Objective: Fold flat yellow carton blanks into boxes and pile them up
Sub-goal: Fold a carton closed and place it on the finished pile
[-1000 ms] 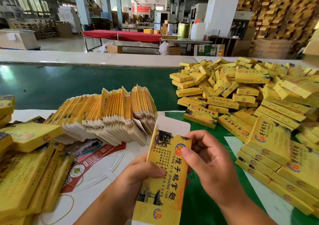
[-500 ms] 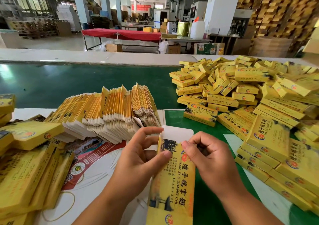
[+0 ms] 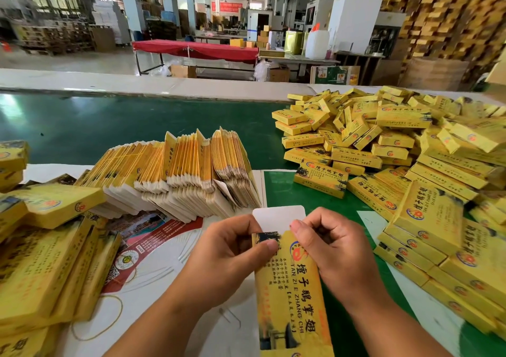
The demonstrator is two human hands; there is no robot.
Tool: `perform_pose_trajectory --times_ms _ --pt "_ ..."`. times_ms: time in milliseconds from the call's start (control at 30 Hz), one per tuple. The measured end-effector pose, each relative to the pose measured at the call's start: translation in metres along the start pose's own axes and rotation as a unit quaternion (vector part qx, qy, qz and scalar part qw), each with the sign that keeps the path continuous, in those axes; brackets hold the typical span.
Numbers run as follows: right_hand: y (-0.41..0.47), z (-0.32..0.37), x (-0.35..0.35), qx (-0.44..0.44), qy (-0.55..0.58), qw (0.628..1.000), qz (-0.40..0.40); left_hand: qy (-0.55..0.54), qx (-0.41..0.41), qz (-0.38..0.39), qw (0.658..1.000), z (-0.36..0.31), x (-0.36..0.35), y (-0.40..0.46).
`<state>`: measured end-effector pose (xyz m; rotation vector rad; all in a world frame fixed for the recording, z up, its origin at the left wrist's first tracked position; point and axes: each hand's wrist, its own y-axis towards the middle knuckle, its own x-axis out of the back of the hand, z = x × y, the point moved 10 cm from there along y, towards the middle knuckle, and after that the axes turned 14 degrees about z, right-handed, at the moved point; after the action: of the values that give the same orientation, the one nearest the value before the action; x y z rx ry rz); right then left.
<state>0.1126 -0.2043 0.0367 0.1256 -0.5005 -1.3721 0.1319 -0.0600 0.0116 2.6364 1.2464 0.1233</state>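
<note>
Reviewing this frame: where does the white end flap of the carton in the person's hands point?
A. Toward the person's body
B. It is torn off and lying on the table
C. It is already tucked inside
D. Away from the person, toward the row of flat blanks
D: the white end flap sticks out past both thumbs at the far end of the carton, toward the row of flat blanks, while the left hand and right hand pinch the carton just below it.

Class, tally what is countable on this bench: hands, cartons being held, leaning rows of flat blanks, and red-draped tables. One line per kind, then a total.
Hands: 2, left hand, right hand
Held carton: 1
Row of flat blanks: 1
Red-draped table: 1
Total: 5
</note>
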Motion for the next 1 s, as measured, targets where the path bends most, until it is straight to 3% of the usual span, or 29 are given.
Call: perform_pose_trajectory --times_ms 167,333,567,1000 --pt "0.004 -0.018 0.004 -0.043 0.071 0.996 0.032 0.019 -0.021 -0.065 0.997 -0.005 0.016 -0.002" --pt "0.008 -0.032 -0.004 -0.085 0.080 0.986 0.118 0.025 -0.002 -0.050 0.998 0.000 0.021 0.000" --pt "0.009 -0.028 0.000 -0.058 0.081 0.990 0.100 -0.013 -0.010 -0.035 0.999 -0.002 0.020 0.001" --pt "0.005 -0.026 -0.006 -0.055 0.064 0.992 0.089 0.024 0.016 -0.083 0.996 0.001 0.023 -0.003"
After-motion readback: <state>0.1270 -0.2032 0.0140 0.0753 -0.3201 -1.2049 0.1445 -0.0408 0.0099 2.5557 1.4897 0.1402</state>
